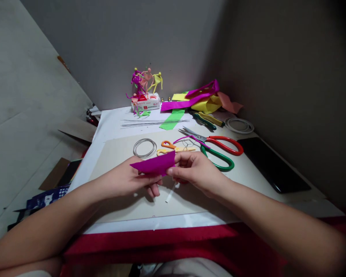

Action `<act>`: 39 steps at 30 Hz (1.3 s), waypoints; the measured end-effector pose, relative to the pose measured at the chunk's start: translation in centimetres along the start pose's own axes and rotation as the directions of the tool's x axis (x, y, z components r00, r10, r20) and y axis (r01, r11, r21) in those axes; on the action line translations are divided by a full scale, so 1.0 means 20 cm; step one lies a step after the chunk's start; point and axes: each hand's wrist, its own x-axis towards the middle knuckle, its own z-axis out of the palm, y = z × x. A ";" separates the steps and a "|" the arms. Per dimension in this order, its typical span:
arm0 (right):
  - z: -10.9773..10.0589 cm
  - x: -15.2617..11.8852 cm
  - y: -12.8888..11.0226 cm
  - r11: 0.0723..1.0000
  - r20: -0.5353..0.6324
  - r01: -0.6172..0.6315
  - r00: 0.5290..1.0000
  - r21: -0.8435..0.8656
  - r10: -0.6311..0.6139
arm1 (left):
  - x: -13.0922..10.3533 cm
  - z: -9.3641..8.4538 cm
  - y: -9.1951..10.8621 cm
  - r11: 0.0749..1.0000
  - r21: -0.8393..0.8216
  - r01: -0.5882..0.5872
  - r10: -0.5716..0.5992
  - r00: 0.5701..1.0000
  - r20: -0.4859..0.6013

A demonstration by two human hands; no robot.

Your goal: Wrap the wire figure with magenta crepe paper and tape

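Magenta paper (157, 164) sits between both hands (126, 175), pinched by fingers of each.

Grey wall (132, 38) behind, shadowed at right. Pale floor (14, 107) at left. White-topped table (106, 123), red cloth (190, 240) along near edge.

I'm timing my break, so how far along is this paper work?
The small coloured figures around the box look done. The right hand pinches magenta paper, the left hand against it. Loose paper strips and straight wires seem left to use; how many figures remain, I can't tell.
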 end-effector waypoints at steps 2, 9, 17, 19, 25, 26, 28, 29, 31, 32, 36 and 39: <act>-0.01 0.00 -0.01 1.000 -0.022 -0.002 1.000 0.031 0.003 | 0.00 0.01 0.00 0.995 -0.082 0.063 -0.068 0.996 -0.051; -0.01 0.00 -0.01 0.997 0.002 0.035 0.999 0.072 -0.035 | 0.00 0.03 0.00 0.973 -0.172 0.155 -0.169 0.983 -0.070; 0.02 0.01 0.01 0.997 0.039 0.044 0.998 0.056 -0.046 | 0.03 0.03 -0.06 0.969 -0.222 0.106 -0.115 0.993 -0.029; 0.00 0.01 0.01 0.998 -0.014 0.036 0.999 0.044 -0.036 | 0.02 0.02 -0.07 0.974 -0.211 0.087 -0.089 0.996 0.003; -0.04 0.01 -0.02 0.995 -0.079 0.060 0.995 0.074 -0.054 | 0.02 0.00 -0.09 0.978 -0.197 0.064 -0.051 0.996 0.069; -0.04 0.01 -0.02 0.995 -0.085 0.064 0.995 0.078 -0.057 | 0.03 0.00 -0.09 0.977 -0.211 0.042 -0.025 0.996 0.082; -0.04 0.01 -0.02 0.994 -0.095 0.064 0.994 0.090 -0.056 | 0.04 0.00 -0.09 0.970 -0.243 0.011 0.016 0.994 0.108; -0.04 0.01 -0.02 0.993 -0.099 0.065 0.994 0.096 -0.055 | 0.05 0.00 -0.09 0.968 -0.250 0.011 0.019 0.993 0.118; -0.04 0.02 -0.02 0.993 -0.109 0.067 0.992 0.098 -0.056 | 0.05 0.00 -0.08 0.972 -0.235 0.019 0.013 0.991 0.134; -0.04 0.02 -0.03 0.993 -0.112 0.067 0.992 0.095 -0.056 | 0.05 0.00 -0.07 0.975 -0.222 0.014 0.017 0.990 0.137; -0.06 0.02 -0.04 0.995 -0.119 0.057 0.992 0.085 -0.046 | 0.06 0.00 -0.08 0.979 -0.202 -0.011 0.041 0.988 0.147; -0.10 0.02 -0.06 0.991 -0.110 0.092 0.991 0.101 -0.080 | 0.07 0.00 -0.12 0.972 -0.235 0.000 0.027 0.993 0.113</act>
